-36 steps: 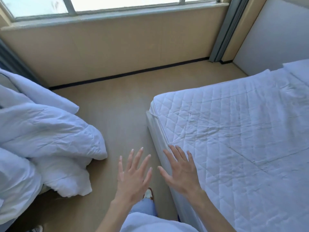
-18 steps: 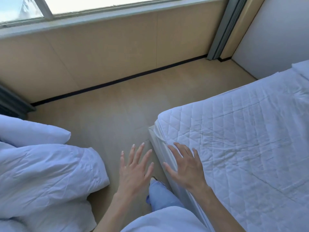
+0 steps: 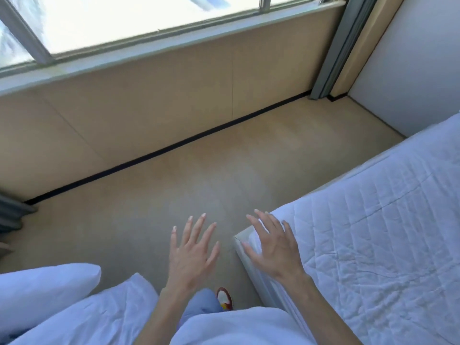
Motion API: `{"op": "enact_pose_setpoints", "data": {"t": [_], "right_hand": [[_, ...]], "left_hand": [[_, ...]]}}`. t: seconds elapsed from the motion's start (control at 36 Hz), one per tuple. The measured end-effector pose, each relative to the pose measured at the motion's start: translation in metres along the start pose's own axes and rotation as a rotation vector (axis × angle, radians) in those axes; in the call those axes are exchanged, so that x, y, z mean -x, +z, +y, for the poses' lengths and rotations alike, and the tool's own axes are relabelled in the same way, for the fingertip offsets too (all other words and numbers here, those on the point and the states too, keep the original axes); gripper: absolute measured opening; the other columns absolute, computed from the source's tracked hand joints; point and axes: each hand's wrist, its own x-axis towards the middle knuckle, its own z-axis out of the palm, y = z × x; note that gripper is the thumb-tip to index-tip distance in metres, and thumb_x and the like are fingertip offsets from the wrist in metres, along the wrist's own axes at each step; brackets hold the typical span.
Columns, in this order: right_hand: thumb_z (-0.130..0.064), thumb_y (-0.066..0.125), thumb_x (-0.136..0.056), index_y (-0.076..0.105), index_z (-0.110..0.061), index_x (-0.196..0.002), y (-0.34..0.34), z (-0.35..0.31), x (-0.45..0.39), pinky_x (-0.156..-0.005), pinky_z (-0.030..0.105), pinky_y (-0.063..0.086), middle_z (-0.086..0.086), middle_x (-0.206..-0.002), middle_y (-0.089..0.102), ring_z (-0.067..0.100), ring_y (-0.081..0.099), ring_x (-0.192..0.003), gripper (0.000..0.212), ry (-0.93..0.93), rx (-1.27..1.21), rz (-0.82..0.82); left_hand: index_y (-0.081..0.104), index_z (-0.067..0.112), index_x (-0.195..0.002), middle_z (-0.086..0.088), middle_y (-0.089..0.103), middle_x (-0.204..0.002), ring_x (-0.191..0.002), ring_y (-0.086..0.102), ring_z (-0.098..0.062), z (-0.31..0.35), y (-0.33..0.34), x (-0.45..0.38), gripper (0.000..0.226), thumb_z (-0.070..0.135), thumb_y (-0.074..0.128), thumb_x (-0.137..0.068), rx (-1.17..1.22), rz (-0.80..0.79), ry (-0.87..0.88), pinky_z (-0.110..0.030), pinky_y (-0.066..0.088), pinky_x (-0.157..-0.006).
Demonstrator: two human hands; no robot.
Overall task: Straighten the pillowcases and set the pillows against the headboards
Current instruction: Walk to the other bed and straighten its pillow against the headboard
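Two hands of mine hang spread in the head view, both empty, fingers fanned apart and grasping nothing. My left hand (image 3: 193,255) floats palm down over the tan floor (image 3: 199,175), its fingers (image 3: 198,226) pointing toward the window wall (image 3: 174,95). My right hand (image 3: 275,252) sits just beside it, over the near corner of the bed (image 3: 373,245) that stretches off to its right; whether its palm touches the quilted mattress cover I cannot tell. Left of my left hand and nearer to me lies a white pillow (image 3: 47,282), and touching it, closer to my left forearm, a rumpled white duvet (image 3: 99,317). Below my left wrist I see my blue trouser leg (image 3: 199,307) and a shoe (image 3: 225,298) on the floor. Beyond my fingers a bright window (image 3: 124,18) runs along the top of the wall, and far right of my right hand a pale panel (image 3: 410,58) stands behind the bed, well away from the pillow.
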Motion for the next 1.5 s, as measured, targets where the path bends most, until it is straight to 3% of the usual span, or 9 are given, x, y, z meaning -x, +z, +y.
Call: {"op": "enact_pose_setpoints", "data": {"t": [0.19, 0.31, 0.5, 0.61, 0.78, 1.0, 1.36, 1.5], "right_hand": [[-0.062, 0.042, -0.088, 0.039, -0.035, -0.145, -0.005, -0.006, -0.113, -0.115, 0.048, 0.028, -0.009, -0.156, 0.035, 0.015, 0.032, -0.144, 0.064, 0.038, 0.028, 0.038], [-0.063, 0.042, -0.087, 0.043, -0.033, -0.143, -0.003, -0.003, -0.181, -0.112, 0.051, 0.033, -0.007, -0.153, 0.040, 0.017, 0.037, -0.141, 0.063, 0.105, 0.022, 0.069], [-0.064, 0.040, -0.088, 0.037, -0.031, -0.147, -0.011, 0.004, -0.299, -0.113, 0.044, 0.032, -0.007, -0.154, 0.037, 0.016, 0.031, -0.144, 0.067, 0.245, 0.011, 0.076], [-0.059, 0.045, -0.088, 0.042, -0.028, -0.144, -0.024, 0.006, -0.347, -0.110, 0.041, 0.036, -0.004, -0.148, 0.044, 0.017, 0.038, -0.139, 0.064, 0.308, -0.019, 0.128], [-0.059, 0.044, -0.088, 0.039, -0.029, -0.145, -0.046, 0.028, -0.396, -0.111, 0.041, 0.036, -0.005, -0.151, 0.041, 0.017, 0.036, -0.140, 0.065, 0.427, -0.030, 0.156], [-0.054, 0.048, -0.087, 0.037, -0.030, -0.146, -0.069, 0.084, -0.455, -0.112, 0.036, 0.032, -0.007, -0.155, 0.035, 0.015, 0.030, -0.144, 0.065, 0.519, -0.041, 0.156], [-0.063, 0.039, -0.087, 0.029, -0.036, -0.148, -0.139, 0.243, -0.560, -0.113, 0.030, 0.028, -0.013, -0.157, 0.029, 0.008, 0.025, -0.144, 0.068, 0.719, -0.135, 0.317], [-0.065, 0.035, -0.087, 0.027, -0.035, -0.149, -0.177, 0.305, -0.592, -0.114, 0.036, 0.030, -0.012, -0.158, 0.027, 0.010, 0.024, -0.145, 0.069, 0.759, -0.108, 0.326]], "left_hand": [[0.036, 0.042, -0.145, 0.012, 0.016, -0.162, -0.150, 0.009, -0.015, -0.040, -0.018, -0.121, 0.058, 0.058, 0.021, -0.091, 0.028, -0.036, -0.067, -0.050, 0.007, -0.120], [0.040, 0.040, -0.144, 0.010, 0.021, -0.161, -0.150, 0.014, -0.017, -0.056, -0.027, -0.195, 0.061, 0.059, 0.017, -0.091, 0.037, -0.006, 0.009, -0.051, 0.010, -0.119], [0.046, 0.041, -0.139, 0.008, 0.026, -0.159, -0.148, 0.020, -0.018, -0.062, -0.041, -0.335, 0.048, 0.054, 0.035, -0.094, 0.022, -0.011, 0.212, -0.051, 0.015, -0.119], [0.046, 0.042, -0.139, 0.009, 0.026, -0.159, -0.149, 0.018, -0.017, -0.058, -0.055, -0.409, 0.048, 0.055, 0.032, -0.095, -0.009, -0.034, 0.315, -0.051, 0.015, -0.119], [0.047, 0.041, -0.138, 0.007, 0.028, -0.159, -0.148, 0.021, -0.020, -0.041, -0.068, -0.505, 0.047, 0.053, 0.036, -0.094, -0.022, -0.041, 0.445, -0.051, 0.018, -0.118], [0.043, 0.043, -0.138, 0.011, 0.018, -0.161, -0.150, 0.013, -0.017, 0.026, -0.070, -0.614, 0.047, 0.052, 0.033, -0.093, -0.011, -0.095, 0.587, -0.049, 0.012, -0.120], [0.035, 0.047, -0.140, 0.016, 0.006, -0.162, -0.150, -0.002, -0.013, 0.214, -0.055, -0.777, 0.047, 0.055, 0.026, -0.094, -0.061, -0.170, 0.857, -0.045, 0.001, -0.121], [0.042, 0.044, -0.137, 0.012, 0.016, -0.161, -0.150, 0.008, -0.016, 0.286, -0.063, -0.833, 0.044, 0.050, 0.035, -0.094, -0.049, -0.155, 0.911, -0.047, 0.007, -0.121]]}}
